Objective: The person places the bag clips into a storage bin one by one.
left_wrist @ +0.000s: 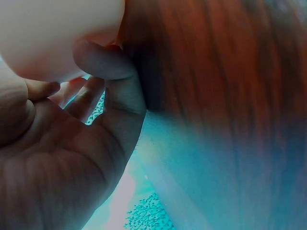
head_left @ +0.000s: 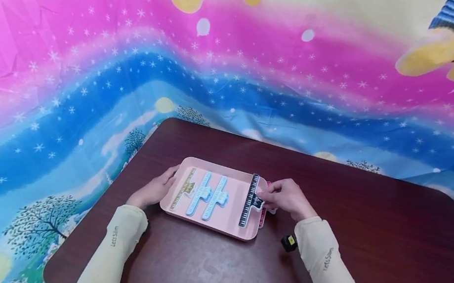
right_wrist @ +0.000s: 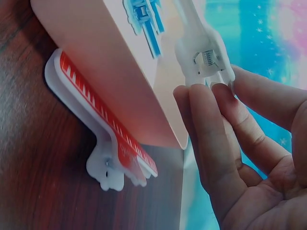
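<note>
A pink tray (head_left: 236, 193) lies on the table, and my left hand (head_left: 154, 188) grips its left edge, thumb against the rim in the left wrist view. Toward the tray's left side lie a gold clip (head_left: 177, 196) and two light-blue clips (head_left: 199, 197), all with piano-key patterns. My right hand (head_left: 288, 199) pinches a black piano-key clip (head_left: 248, 202) over the tray's right end. The right wrist view shows that clip's white back and spring (right_wrist: 207, 57) at my fingertips. A red piano-key clip (right_wrist: 103, 120) stands on the table against the tray's outer right wall.
A small black object with a yellow label (head_left: 288, 242) sits by my right sleeve. The dark red-brown table (head_left: 393, 249) has rounded corners. Behind it hangs a colourful printed cloth (head_left: 264, 77).
</note>
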### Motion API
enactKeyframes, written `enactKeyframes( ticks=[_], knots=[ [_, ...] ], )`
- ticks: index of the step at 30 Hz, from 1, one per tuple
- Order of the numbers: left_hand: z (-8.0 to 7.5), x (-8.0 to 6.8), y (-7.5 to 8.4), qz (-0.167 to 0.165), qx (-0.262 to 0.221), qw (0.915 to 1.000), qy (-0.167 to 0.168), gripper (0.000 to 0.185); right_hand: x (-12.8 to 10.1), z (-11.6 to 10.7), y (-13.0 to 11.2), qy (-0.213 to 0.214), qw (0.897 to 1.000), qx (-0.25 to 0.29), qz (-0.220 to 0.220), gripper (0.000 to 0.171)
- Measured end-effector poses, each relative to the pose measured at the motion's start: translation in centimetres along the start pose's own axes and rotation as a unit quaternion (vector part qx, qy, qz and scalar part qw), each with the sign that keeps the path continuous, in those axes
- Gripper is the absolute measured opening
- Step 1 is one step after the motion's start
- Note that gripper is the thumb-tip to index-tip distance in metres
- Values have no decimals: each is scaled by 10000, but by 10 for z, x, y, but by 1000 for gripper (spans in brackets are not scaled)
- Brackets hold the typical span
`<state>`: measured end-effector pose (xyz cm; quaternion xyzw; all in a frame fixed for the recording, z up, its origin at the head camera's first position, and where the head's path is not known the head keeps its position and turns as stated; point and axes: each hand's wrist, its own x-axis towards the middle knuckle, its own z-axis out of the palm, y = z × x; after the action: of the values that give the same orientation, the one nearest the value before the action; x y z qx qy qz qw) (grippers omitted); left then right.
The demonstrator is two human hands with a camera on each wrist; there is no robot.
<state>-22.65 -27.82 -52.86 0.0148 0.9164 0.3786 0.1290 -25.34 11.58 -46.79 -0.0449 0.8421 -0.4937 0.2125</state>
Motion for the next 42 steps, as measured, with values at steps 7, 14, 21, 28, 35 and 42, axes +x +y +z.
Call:
enactKeyframes(
  ticks=[7, 14, 21, 28, 35, 42],
  knots=[
    [1, 0, 0, -30, 5, 10000, -41, 56, 5, 9, -4, 11, 9999, -121, 80, 17],
    [-1, 0, -1, -86, -39, 9999, -63, 57, 8, 16, -10, -61, 9999, -62, 142, 16],
    [-1, 1, 1, -128, -133, 9998, -82, 57, 13, 22, -9, -45, 9998, -127, 122, 15],
    [-1, 1, 0, -62, -79, 9999, -64, 56, 16, 28, -8, -11, 9993, -360, 123, 17],
    [-1, 1, 0, -84, -97, 9999, -72, 56, 19, 34, -8, 150, 9981, -568, 167, 16],
    [-1, 0, 0, -118, -127, 9998, -62, 56, 19, 37, -13, 178, 9982, -501, 276, 15]
  ],
)
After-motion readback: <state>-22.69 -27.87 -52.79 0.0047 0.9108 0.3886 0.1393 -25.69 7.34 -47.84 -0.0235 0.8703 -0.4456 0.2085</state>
